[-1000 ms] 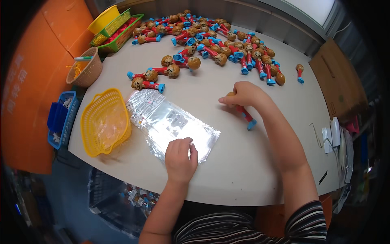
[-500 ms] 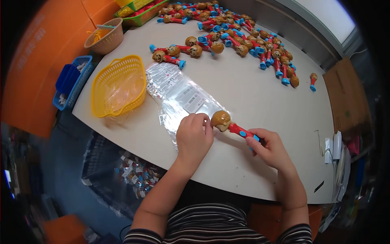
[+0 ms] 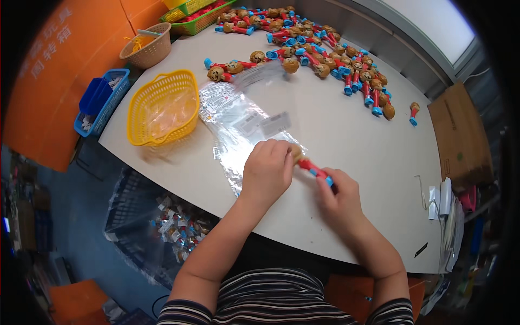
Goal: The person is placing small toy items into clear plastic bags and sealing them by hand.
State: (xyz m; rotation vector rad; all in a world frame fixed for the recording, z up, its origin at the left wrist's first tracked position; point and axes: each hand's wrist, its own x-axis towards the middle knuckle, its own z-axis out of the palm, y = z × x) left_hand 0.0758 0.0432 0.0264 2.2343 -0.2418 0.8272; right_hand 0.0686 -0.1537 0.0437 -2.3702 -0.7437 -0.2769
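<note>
yellow basket (image 3: pixel 162 108) up-left of the fingers, holds what looks like clear film, hard to tell more. round woven basket (image 3: pixel 145 47) farther up-left, yellow bits inside. blue crate (image 3: pixel 103 100) off the worktop (image 3: pixel 352 141) edge, left of the yellow one, small white bits in it. green tray (image 3: pixel 203 15) at the far top, red and yellow items inside, count unclear. below the worktop a wire crate (image 3: pixel 135 216) with small packed items, too many to count.

counts: one toy (image 3: pixel 311 167) in hand; one lone toy (image 3: pixel 413 112) far up-right; a big toy pile (image 3: pixel 325 54) across the far worktop, brown heads with red and blue sticks, too many and too overlapped to count; a few clear bags (image 3: pixel 244 119) lying overlapped just above the left hand, exact number can't tell. cardboard box (image 3: pixel 460 135) right of the worktop.

left hand (image 3: pixel 268 170) curled over the toy's brown head at the bag mouth, fingers pressed together around it, head mostly hidden under them. right hand (image 3: pixel 338 192) pinches the blue end of the toy's stick between thumb and fingers. toy spans between the two hands, red stick visible in the gap, tilted down to the right, just above the near worktop edge.
</note>
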